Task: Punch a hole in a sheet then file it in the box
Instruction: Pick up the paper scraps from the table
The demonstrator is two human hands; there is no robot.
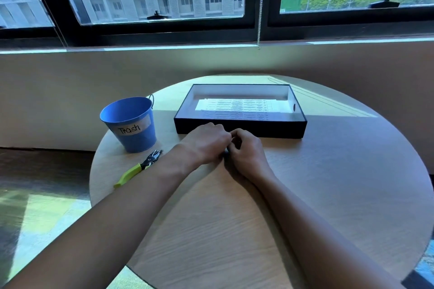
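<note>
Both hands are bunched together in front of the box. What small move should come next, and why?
Probably draw the left hand away from the right hand and over to the green-handled metal hole punch, lying untouched beside the blue trash bucket. Printed sheets lie only in the shallow black box. Whether the curled fingers hold anything I cannot tell.

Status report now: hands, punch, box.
Left hand and right hand curled together before box, grip unclear. Hole punch lies untouched beside trash bucket. Printed sheets in box. Nothing between hands and box.
</note>
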